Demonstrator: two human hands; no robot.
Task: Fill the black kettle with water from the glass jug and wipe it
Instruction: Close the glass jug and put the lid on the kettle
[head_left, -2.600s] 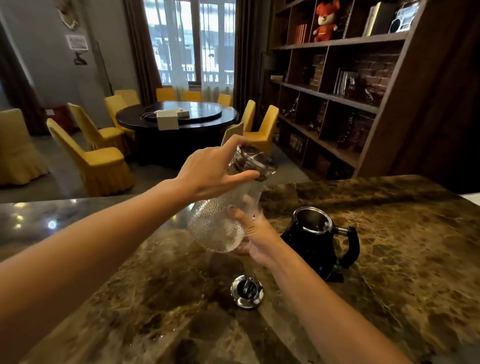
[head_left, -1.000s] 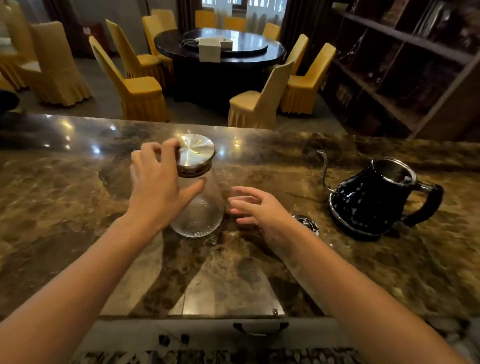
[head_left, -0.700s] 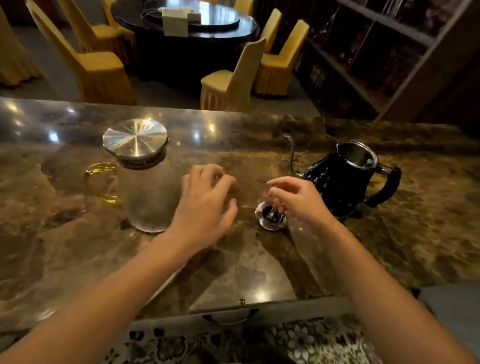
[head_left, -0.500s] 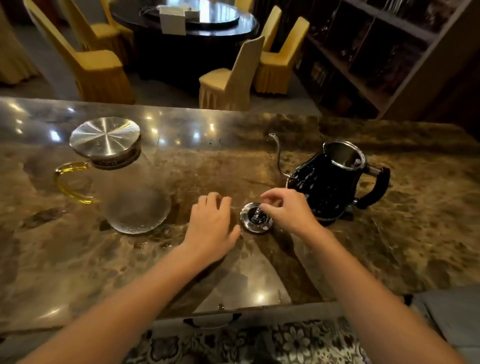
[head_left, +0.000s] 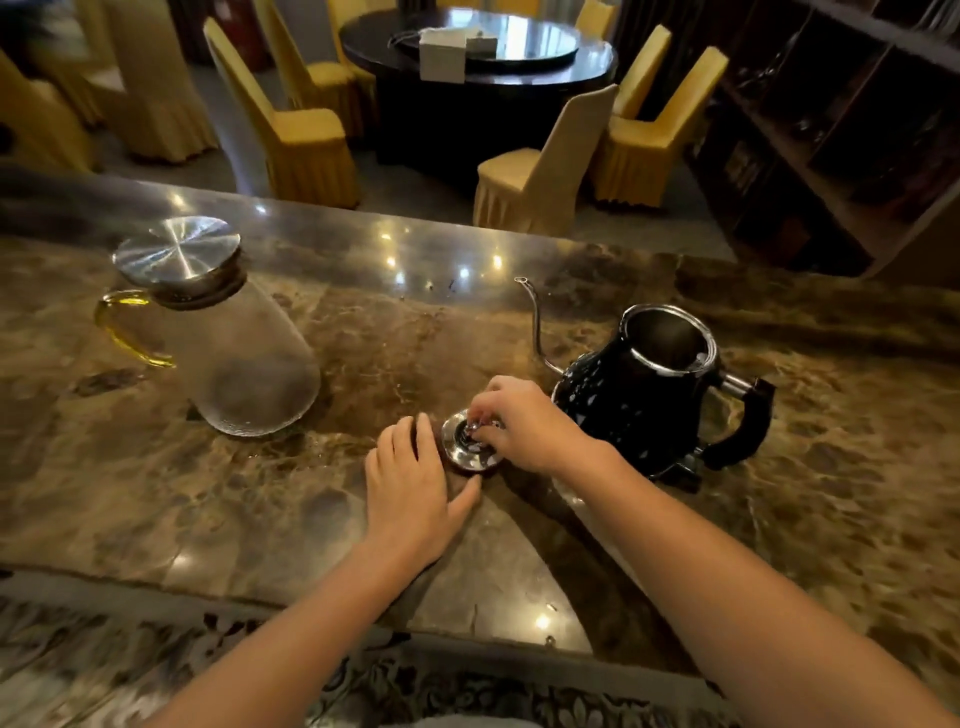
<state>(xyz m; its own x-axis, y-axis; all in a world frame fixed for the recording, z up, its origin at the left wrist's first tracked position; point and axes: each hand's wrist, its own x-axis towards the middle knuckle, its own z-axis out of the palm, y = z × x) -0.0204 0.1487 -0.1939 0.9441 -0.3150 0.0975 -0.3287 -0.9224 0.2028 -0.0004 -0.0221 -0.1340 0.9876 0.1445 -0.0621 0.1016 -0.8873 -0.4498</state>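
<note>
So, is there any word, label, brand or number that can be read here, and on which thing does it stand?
None can be read.
Black kettle: no label shows.
Glass jug: no marking shows.
White box on the far round table: any print is too blurred.

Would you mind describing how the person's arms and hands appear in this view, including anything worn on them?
Both arms are bare from the bottom of the frame to the fingertips: no sleeves, gloves, watch or bracelets show. The left hand and right hand show no rings, as far as can be seen. Fingernails look short and unpainted, though the picture is slightly soft.
</note>
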